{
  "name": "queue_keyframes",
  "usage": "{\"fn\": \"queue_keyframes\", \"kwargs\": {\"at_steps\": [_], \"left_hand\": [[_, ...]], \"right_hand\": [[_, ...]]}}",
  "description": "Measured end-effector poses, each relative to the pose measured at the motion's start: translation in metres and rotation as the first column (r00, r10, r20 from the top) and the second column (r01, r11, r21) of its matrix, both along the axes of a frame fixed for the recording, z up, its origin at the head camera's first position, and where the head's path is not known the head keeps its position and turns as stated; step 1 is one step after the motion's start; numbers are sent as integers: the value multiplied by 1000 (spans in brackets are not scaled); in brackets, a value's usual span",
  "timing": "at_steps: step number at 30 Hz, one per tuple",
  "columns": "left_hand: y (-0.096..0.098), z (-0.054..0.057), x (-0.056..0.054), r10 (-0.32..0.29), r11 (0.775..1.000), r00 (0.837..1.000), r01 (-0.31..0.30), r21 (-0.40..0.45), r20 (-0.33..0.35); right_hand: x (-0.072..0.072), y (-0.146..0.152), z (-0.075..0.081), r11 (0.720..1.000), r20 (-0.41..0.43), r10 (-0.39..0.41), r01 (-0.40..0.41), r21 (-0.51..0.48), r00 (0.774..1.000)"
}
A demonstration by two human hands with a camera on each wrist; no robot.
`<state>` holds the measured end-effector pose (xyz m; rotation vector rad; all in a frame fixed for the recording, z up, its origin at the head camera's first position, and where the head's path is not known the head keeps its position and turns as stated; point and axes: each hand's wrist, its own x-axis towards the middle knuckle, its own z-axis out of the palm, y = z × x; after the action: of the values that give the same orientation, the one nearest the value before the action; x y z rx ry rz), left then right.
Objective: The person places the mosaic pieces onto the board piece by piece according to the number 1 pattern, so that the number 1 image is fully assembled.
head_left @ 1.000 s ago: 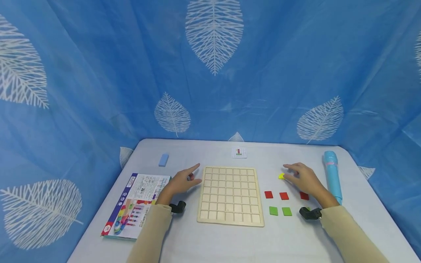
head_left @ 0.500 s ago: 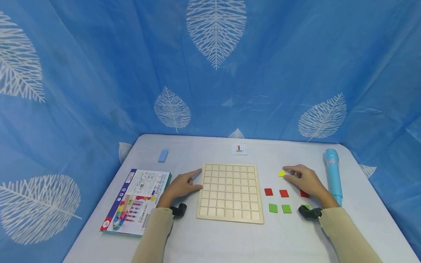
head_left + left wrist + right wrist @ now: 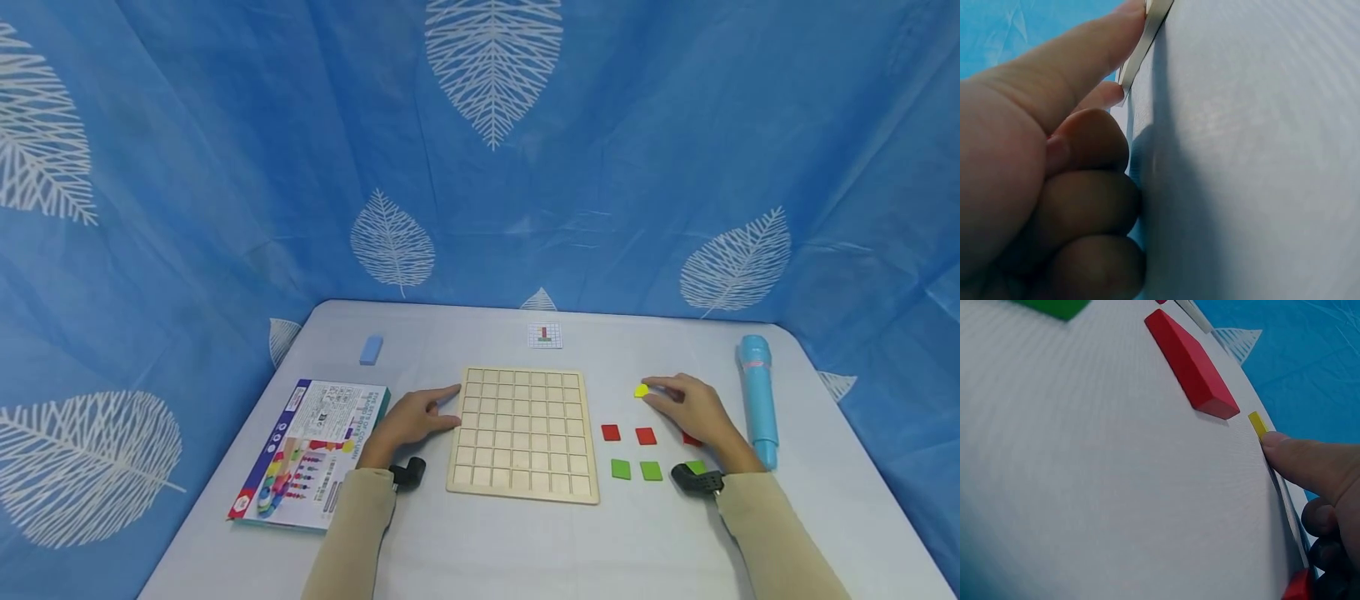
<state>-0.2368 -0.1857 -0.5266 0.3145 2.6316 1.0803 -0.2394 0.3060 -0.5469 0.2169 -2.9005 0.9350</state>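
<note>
A wooden grid board [image 3: 521, 435] with bare cells lies mid-table. My left hand [image 3: 408, 418] touches its left edge with the thumb and index finger extended. In the left wrist view, those digits meet the board's edge [image 3: 1141, 56] while the other fingers are curled. To the right, my right hand [image 3: 693, 410] pinches a small yellow tile [image 3: 640, 390] between thumb and index finger. The right wrist view shows the thumb against this yellow tile [image 3: 1256, 423]; the index finger's contact is hidden there. Red tiles [image 3: 646, 436] and green tiles [image 3: 651, 471] lie below the right hand, some partly covered.
Behind the board lies a small card [image 3: 544, 336] with a printed grid and a red-green figure. A blue block [image 3: 371, 350] and a printed box [image 3: 307, 454] are at left. A light-blue cylinder with a wider head [image 3: 759, 400] lies at right. A blue leaf-patterned curtain [image 3: 480, 217] hangs behind.
My right thumb and index finger have closed on the yellow tile. My left fingertips have come against the board's left edge. The head view has tilted slightly, so the table sits higher.
</note>
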Motion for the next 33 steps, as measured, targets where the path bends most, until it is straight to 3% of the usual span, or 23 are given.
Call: {"fn": "queue_keyframes", "kwargs": {"at_steps": [10,21,33], "left_hand": [[1,-6,2,25,1000,999,-25,-15,20],[2,-5,2,36,999,999,-36,-33,13],[2,-3,1,41,999,999,-41,-13,9]], "right_hand": [[4,-5,-2,998,100,-56,57,-8,993],[3,-10,-4,996,92,-79,81,-22,993],[2,2,9,993,85,-115,118,-31,990]]}}
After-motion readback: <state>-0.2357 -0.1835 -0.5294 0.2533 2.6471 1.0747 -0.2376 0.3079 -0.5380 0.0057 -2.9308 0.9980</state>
